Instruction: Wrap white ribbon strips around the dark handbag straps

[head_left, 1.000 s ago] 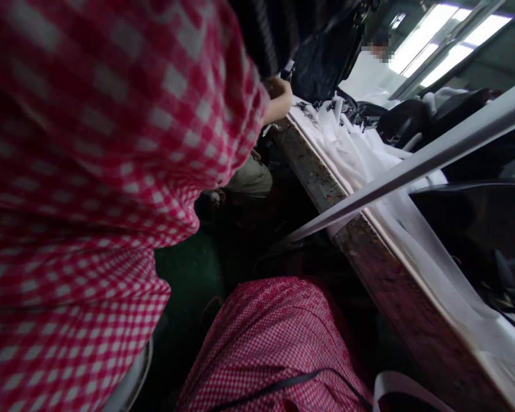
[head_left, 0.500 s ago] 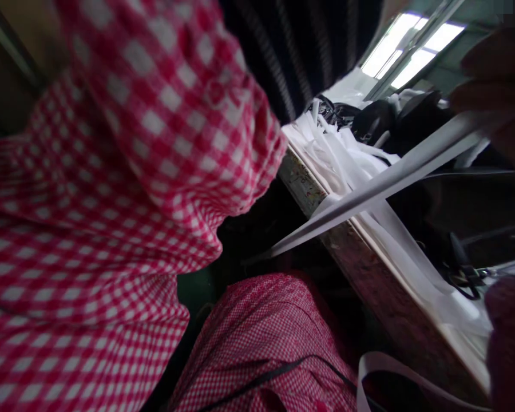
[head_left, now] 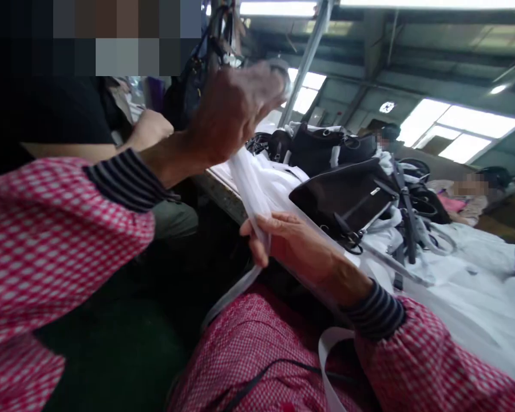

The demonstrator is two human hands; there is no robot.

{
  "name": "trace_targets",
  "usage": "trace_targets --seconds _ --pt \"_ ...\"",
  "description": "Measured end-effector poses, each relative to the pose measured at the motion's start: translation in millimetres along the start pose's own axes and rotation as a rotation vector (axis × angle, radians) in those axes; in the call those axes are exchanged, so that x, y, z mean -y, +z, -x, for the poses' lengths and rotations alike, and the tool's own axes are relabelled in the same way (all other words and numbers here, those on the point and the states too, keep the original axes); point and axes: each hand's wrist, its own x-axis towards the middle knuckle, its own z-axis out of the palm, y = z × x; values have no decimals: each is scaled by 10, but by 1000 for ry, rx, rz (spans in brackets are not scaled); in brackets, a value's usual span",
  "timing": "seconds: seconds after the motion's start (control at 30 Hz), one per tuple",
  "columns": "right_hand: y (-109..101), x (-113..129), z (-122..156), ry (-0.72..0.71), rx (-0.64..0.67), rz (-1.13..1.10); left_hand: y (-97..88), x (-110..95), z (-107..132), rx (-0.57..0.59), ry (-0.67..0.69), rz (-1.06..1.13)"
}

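Together, left hand (head_left: 232, 109) and right hand (head_left: 294, 246) hold one white strap (head_left: 249, 186).

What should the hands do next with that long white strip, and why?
Probably the left hand should draw the white strip a little higher through the right hand. The strip stretches between both hands, and more of it hangs loose below the right hand.

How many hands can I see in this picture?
3. The left hand is raised, gripping a white strip. The right hand holds the same strip lower down. A co-worker's hand is behind, at the left. Distant workers' hands may be hidden.
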Motion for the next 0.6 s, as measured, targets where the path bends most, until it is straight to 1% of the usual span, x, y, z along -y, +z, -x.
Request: trace_targets --seconds 0.03,0.07,0.1,0.13,0.17,0.2,0.27,0.3,0.37,0.47,0.53,0.6 --pt "-68 4 141 10 -51 25 -35 147 96 132 270 -200" --pt "-139 20 274 10 -109 68 -72 300 208 240 386 -361" --pt "-207 45 394 5 -165 124 -101 447 329 346 429 -468" --pt "-270 77 496 -3 -206 189 -116 580 455 433 458 -511" --pt "-325 116 578 -20 -229 257 -113 696 581 571 447 -543" --pt "-372 161 639 -46 -249 322 -90 792 705 704 399 -582" --pt "-457 265 718 -120 -282 443 -2 924 937 869 383 -601" --pt "-501 319 745 -158 -286 492 54 959 1041 932 296 -563" --pt "-613 407 791 -206 -285 550 159 968 1207 962 134 -375" --pt "-828 455 843 -226 -265 567 261 863 1332 896 -142 -62" --pt "-964 448 860 -251 -256 561 296 756 1354 875 -269 36" --pt "-1060 433 862 -289 -233 559 323 648 1366 836 -348 120"
